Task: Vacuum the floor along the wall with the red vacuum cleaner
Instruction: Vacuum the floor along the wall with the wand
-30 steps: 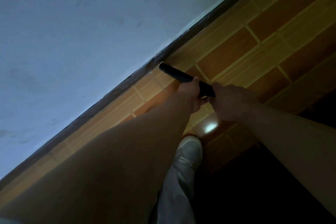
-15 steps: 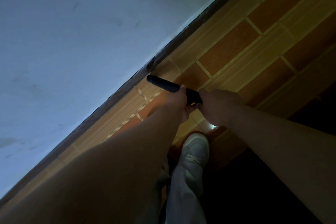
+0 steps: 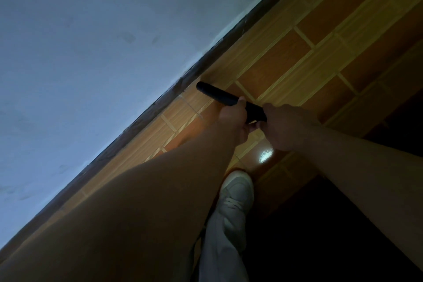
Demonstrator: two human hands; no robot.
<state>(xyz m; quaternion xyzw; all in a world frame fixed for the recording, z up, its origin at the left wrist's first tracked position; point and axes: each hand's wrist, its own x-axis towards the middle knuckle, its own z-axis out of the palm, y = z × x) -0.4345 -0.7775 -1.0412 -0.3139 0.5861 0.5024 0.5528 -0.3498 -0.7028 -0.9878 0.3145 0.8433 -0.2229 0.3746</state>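
A black vacuum tube (image 3: 217,94) points up and left, its tip close to the dark baseboard (image 3: 190,75) where the pale wall (image 3: 103,41) meets the orange tiled floor (image 3: 274,64). My left hand (image 3: 233,117) is closed around the tube's middle. My right hand (image 3: 283,126) grips the tube just behind it. The red body of the vacuum cleaner is out of sight, and the tube's rear part is hidden by my hands.
My foot in a white shoe (image 3: 237,190) stands on the tiles below my hands, with a light trouser leg (image 3: 219,247). A bright reflection (image 3: 264,154) shines on the floor. The lower right of the view is in deep shadow.
The tube tip swept left along the baseboard, then back right. My hands and the view shifted with it; both hands kept their grip.
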